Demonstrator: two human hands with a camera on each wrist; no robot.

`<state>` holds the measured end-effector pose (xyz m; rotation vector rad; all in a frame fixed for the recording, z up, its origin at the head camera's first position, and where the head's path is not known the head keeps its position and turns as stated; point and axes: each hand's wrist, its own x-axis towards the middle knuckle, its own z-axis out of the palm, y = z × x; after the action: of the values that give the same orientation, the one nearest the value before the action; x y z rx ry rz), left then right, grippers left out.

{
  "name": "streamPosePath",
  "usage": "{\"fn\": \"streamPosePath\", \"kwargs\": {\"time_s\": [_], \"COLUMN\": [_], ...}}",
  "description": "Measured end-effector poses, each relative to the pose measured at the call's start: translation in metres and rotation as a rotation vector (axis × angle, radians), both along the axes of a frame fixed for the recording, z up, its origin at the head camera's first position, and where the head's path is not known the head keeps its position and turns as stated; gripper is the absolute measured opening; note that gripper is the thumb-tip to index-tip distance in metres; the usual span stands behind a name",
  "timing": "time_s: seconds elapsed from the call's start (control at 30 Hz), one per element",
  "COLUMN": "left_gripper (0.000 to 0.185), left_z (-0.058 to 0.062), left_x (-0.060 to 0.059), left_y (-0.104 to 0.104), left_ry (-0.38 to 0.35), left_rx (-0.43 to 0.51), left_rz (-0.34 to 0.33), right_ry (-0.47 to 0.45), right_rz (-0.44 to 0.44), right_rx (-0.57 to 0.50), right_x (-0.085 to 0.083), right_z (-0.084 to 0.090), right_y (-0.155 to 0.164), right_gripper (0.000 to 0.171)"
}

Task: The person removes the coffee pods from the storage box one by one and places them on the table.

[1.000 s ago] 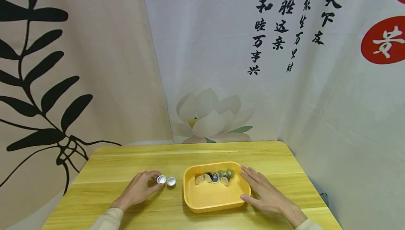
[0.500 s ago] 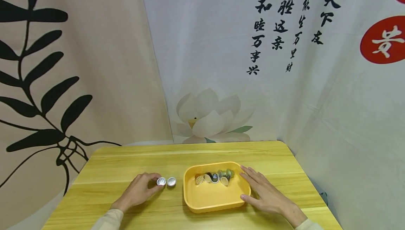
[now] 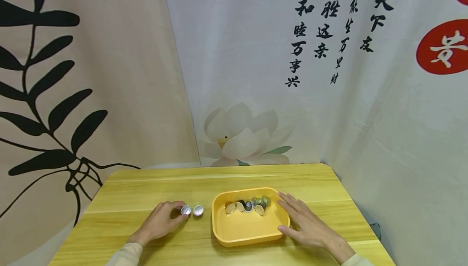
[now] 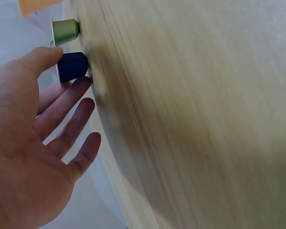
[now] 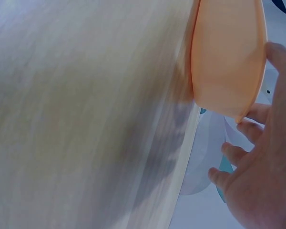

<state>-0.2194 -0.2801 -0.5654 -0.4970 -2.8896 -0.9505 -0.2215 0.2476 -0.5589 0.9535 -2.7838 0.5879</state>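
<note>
Right hand (image 3: 307,225): fingers wide, touching right side of the tray (image 3: 248,226)
Left hand (image 3: 161,219): thumb and fingertip pinch the blue pod (image 4: 73,67)
Tray: probably light and stiff; its rim gives the hold
Blue pod: seems to stand on the table (image 3: 164,184), beside the green pod (image 4: 66,31); likely light, a little slippery; better hold its side walls, silver top may dent
Other pods (image 3: 248,206): in far part of the tray
</note>
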Motion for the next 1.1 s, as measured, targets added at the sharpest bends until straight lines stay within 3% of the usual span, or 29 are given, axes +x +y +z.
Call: {"fn": "streamPosePath", "kwargs": {"time_s": [0.27, 0.7, 1.1], "left_gripper": [0.025, 0.053, 0.070], "left_z": [0.0021, -0.0005, 0.0060], "left_x": [0.0026, 0.0036, 0.0033], "left_y": [-0.0010, -0.0041, -0.0033], "left_ry": [-0.017, -0.012, -0.030], "left_rx": [0.018, 0.000, 0.042], "left_rz": [-0.001, 0.036, 0.052], "right_ry": [0.010, 0.001, 0.012], "right_rz": [-0.010, 0.000, 0.007], "right_rx": [0.009, -0.005, -0.007], "right_x": [0.0011, 0.0009, 0.0000], "right_z": [-0.0003, 0.0004, 0.0003], "right_y": [-0.0009, -0.0005, -0.0004], "right_gripper": [0.075, 0.076, 0.076]}}
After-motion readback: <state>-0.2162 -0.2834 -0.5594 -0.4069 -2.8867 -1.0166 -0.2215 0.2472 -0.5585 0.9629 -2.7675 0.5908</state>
